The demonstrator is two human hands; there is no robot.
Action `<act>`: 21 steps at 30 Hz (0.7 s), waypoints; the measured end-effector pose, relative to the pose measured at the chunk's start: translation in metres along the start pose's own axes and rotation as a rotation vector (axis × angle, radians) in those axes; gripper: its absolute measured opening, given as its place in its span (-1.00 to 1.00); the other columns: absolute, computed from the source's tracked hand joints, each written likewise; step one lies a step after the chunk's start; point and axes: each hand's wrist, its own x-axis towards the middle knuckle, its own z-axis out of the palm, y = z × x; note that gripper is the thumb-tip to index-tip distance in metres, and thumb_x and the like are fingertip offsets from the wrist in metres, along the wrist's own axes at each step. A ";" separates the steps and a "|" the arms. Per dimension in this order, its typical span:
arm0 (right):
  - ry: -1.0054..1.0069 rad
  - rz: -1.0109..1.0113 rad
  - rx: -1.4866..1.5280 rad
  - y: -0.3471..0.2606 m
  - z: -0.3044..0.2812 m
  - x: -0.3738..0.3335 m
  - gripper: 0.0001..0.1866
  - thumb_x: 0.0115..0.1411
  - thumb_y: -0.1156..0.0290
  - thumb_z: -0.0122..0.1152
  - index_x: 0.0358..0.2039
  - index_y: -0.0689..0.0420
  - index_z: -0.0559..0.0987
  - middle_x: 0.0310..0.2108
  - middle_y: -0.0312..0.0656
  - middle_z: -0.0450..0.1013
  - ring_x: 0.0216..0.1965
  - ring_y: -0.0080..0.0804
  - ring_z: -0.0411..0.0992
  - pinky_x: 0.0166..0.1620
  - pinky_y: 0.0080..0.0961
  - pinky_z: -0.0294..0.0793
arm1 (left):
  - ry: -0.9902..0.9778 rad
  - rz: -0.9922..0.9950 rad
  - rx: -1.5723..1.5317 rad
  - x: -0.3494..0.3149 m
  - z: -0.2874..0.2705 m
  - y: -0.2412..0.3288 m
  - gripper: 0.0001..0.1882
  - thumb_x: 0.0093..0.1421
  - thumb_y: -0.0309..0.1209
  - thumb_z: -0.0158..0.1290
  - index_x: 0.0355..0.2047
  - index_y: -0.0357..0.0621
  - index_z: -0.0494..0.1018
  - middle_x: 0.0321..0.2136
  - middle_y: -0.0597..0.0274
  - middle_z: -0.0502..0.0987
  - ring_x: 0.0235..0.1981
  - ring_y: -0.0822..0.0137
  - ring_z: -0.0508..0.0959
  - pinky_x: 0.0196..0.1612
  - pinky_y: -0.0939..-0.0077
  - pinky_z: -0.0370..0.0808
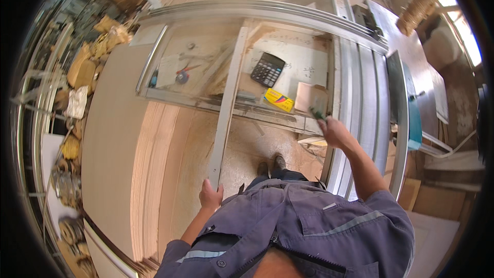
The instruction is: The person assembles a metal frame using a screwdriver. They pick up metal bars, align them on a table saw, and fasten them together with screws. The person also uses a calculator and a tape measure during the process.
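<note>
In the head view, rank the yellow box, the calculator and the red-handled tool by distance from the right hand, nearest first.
1. Yellow box, just left of the right hand.
2. Calculator, beyond the box, mid-shelf.
3. Red-handled tool, far left on the shelf.

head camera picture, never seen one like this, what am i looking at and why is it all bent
This single picture comes from a wide fisheye camera worn on a person's head, looking down, so straight edges curve toward the rim. There is no robot, only a person in a blue-grey work jacket with two bare hands.

The left hand has its grip on the near end of a long grey bar that runs away toward a workbench. The right hand reaches out to the bench holding a small dark green tool; I cannot tell what kind.

On the bench lie a black calculator, a yellow box and a small board. Plywood sheets are stacked on the left, and the person's shoes stand on a dusty floor.
</note>
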 end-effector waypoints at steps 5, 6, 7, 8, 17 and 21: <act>0.147 0.176 0.217 -0.012 -0.032 0.044 -0.44 0.40 0.01 -0.16 -0.23 0.35 0.50 -0.26 0.26 0.51 -0.14 0.12 0.50 -0.08 -0.06 0.45 | 0.022 -0.039 0.006 -0.003 0.002 -0.003 -0.40 0.09 -0.09 0.14 0.01 -0.21 0.28 -0.13 -0.15 0.49 -0.14 -0.19 0.54 -0.11 -0.02 0.48; 0.076 0.100 0.149 -0.019 -0.030 0.047 -0.43 0.40 0.01 -0.16 -0.23 0.36 0.51 -0.27 0.27 0.51 -0.14 0.13 0.50 -0.08 -0.06 0.45 | -0.003 -0.045 0.009 0.000 0.000 0.000 -0.41 0.09 -0.09 0.14 0.01 -0.21 0.28 -0.12 -0.15 0.49 -0.14 -0.18 0.54 -0.11 -0.02 0.48; 0.005 0.026 0.082 -0.024 -0.024 0.050 -0.43 0.40 0.00 -0.16 -0.24 0.36 0.51 -0.28 0.27 0.51 -0.13 0.13 0.50 -0.08 -0.06 0.45 | -0.003 -0.042 0.012 0.001 0.000 0.001 -0.41 0.10 -0.09 0.14 0.01 -0.21 0.28 -0.11 -0.15 0.49 -0.14 -0.18 0.54 -0.11 -0.02 0.48; -0.071 -0.052 0.015 -0.032 -0.014 0.051 -0.42 0.40 0.00 -0.16 -0.24 0.37 0.51 -0.29 0.28 0.51 -0.13 0.14 0.50 -0.07 -0.06 0.45 | -0.004 -0.045 0.016 -0.001 0.001 -0.001 -0.41 0.10 -0.09 0.13 0.01 -0.21 0.28 -0.11 -0.15 0.49 -0.14 -0.18 0.54 -0.11 -0.01 0.48; -0.055 -0.426 -0.109 -0.192 0.029 0.040 -0.45 0.37 0.01 -0.10 -0.25 0.36 0.50 -0.28 0.27 0.51 -0.23 0.17 0.52 -0.15 -0.07 0.51 | 0.039 -0.017 -0.091 0.002 0.007 -0.003 -0.40 0.09 -0.08 0.12 0.01 -0.21 0.29 -0.08 -0.14 0.49 -0.12 -0.15 0.55 -0.10 0.00 0.48; 0.123 -0.383 -0.003 -0.253 0.039 0.044 -0.46 0.36 0.02 -0.08 -0.28 0.37 0.50 -0.29 0.24 0.51 -0.21 0.10 0.55 -0.16 -0.05 0.52 | 0.030 -0.020 -0.149 0.000 0.002 -0.001 -0.41 0.09 -0.07 0.12 0.00 -0.20 0.30 -0.08 -0.14 0.49 -0.12 -0.15 0.55 -0.09 0.01 0.49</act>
